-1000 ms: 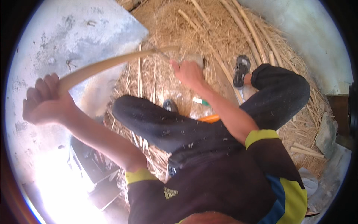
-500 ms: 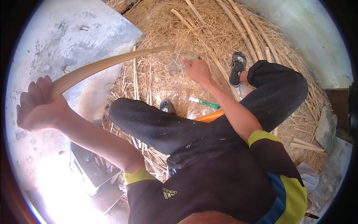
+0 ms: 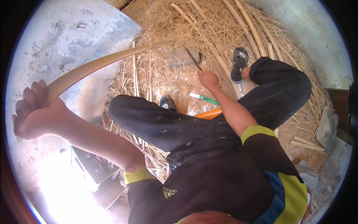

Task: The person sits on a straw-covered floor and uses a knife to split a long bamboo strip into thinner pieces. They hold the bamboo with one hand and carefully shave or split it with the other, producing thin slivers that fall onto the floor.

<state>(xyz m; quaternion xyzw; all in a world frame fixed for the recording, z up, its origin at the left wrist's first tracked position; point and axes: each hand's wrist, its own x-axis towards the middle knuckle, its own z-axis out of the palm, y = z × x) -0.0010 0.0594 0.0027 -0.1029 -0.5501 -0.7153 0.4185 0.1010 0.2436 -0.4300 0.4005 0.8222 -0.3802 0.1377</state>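
A long, curved, pale bamboo strip runs from the left side toward the middle of the view. My left hand is raised at the far left, its fingers round the wide end of the strip. Beyond my knees, my right hand is closed on a knife with a thin dark blade pointing away and to the left. The blade lies near the strip's narrow far end, with a gap between them. A grey block sits on the floor beneath.
Loose shavings cover the floor, with long bamboo poles at the far right. Between my legs lie a green and white tool and an orange object. A pale wall stands left; a stone slab leans right.
My right hand has drawn back toward me and right, away from the strip's tip, and the knife blade now shows clearly. My left hand has shifted slightly with the strip.
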